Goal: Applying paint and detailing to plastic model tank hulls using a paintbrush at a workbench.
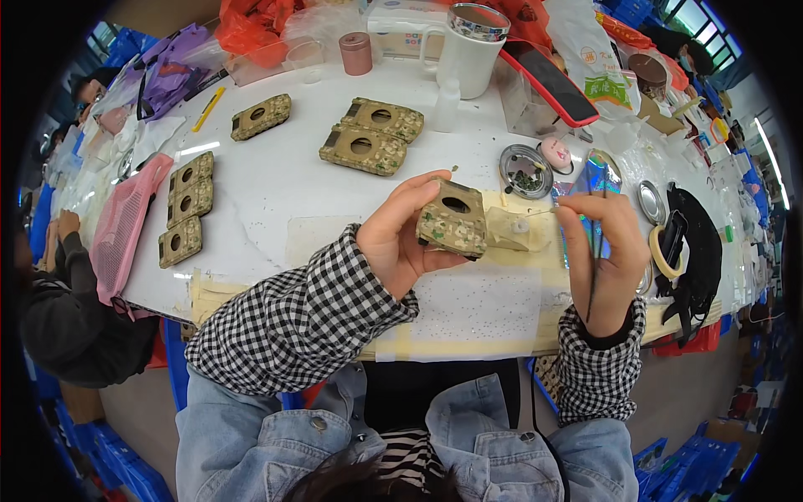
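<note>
My left hand (406, 238) is closed around a camouflage toy tank hull (452, 219), its round dark hole facing up. To its right, my right hand (615, 247) pinches a thin pale stick (544, 212) between thumb and fingertip, the tip pointing left over a taped pad with a whitish blob (519, 226). A slim dark rod (595, 284) also runs along that hand's fingers and palm; its kind is unclear. Past the pad, a round metal dish (526, 172) contains small dark green bits.
More camouflage hulls stand at the left (191, 197), at the back (261, 115) and in the back middle (372, 138). A white mug (465, 63) and a red-edged phone (549, 82) are behind. A pink mesh pouch (125, 226) lies left, a black cloth bag (698, 251) right.
</note>
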Available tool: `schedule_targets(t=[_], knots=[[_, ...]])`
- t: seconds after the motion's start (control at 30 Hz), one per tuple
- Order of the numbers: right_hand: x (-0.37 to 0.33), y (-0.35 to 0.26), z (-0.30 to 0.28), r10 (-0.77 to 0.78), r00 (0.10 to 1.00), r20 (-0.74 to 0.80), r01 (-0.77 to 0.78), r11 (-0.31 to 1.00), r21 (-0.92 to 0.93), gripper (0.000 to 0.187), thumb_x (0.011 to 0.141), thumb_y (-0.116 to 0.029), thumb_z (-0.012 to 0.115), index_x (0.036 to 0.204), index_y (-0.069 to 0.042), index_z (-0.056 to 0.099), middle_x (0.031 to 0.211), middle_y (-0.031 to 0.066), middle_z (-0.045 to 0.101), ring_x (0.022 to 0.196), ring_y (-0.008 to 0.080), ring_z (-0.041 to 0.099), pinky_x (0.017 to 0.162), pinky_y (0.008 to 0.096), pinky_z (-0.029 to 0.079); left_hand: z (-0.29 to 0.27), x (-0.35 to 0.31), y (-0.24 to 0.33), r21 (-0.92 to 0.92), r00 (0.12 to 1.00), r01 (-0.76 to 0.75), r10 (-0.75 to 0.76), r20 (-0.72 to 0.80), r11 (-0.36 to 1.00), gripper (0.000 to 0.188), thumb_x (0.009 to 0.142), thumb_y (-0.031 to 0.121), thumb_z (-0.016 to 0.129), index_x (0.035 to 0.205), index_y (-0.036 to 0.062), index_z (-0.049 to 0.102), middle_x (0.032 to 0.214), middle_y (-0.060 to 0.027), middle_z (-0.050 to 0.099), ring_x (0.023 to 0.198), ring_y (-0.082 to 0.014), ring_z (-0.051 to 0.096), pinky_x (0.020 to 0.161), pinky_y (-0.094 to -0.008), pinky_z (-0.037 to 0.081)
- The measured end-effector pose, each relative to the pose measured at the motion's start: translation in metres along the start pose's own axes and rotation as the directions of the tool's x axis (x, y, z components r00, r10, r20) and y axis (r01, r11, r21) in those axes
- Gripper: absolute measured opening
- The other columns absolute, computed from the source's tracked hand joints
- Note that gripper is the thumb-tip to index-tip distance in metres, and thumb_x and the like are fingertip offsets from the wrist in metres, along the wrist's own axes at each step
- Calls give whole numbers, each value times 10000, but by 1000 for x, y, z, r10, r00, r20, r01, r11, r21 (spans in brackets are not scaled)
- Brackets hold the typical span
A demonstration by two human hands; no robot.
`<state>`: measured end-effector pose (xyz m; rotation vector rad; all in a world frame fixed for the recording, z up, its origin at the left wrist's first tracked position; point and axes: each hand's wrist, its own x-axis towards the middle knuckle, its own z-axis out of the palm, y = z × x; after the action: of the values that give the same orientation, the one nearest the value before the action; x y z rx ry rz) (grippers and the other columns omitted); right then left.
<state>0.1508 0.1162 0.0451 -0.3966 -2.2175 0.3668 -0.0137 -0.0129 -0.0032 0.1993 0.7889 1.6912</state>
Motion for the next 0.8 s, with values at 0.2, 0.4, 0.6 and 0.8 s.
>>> schedule_targets(t=[0.2, 0.4, 0.6, 0.8], knots=[[2, -12, 5, 44, 997, 71, -71, 900, 431, 86, 831, 8, 572, 912, 25, 549, 819, 93, 563, 720, 128, 533, 652, 236, 413, 1, -1, 1, -10, 997, 44, -43, 65, 999, 433, 904, 274, 417, 1259, 28, 390, 1102, -186, 544, 892, -343, 609, 756, -392, 552], [-1, -19, 27, 271, 930, 249, -366, 599, 712, 112, 928, -90, 446, 931, 21, 465, 818, 90, 583, 793, 137, 617, 742, 254, 516, 2, -1, 1, -21, 994, 67, -65, 85, 998, 432, 909, 283, 405, 1260, 32, 393, 1117, -176, 538, 906, -332, 601, 785, -394, 533], [-2, -19, 29, 277, 923, 269, -384, 596, 705, 111, 927, -94, 453, 917, 16, 465, 815, 98, 594, 774, 130, 617, 730, 251, 513, 2, -2, 1, -16, 995, 66, -65, 70, 998, 428, 911, 287, 405, 1255, 32, 401, 1132, -171, 533, 937, -326, 591, 801, -400, 528], [-2, -19, 29, 266, 925, 270, -378, 590, 714, 106, 924, -90, 457, 917, 15, 468, 813, 96, 596, 773, 126, 611, 730, 252, 511, 2, -2, 1, -12, 995, 67, -66, 72, 998, 428, 908, 288, 412, 1251, 31, 407, 1152, -172, 526, 947, -318, 590, 811, -404, 525]])
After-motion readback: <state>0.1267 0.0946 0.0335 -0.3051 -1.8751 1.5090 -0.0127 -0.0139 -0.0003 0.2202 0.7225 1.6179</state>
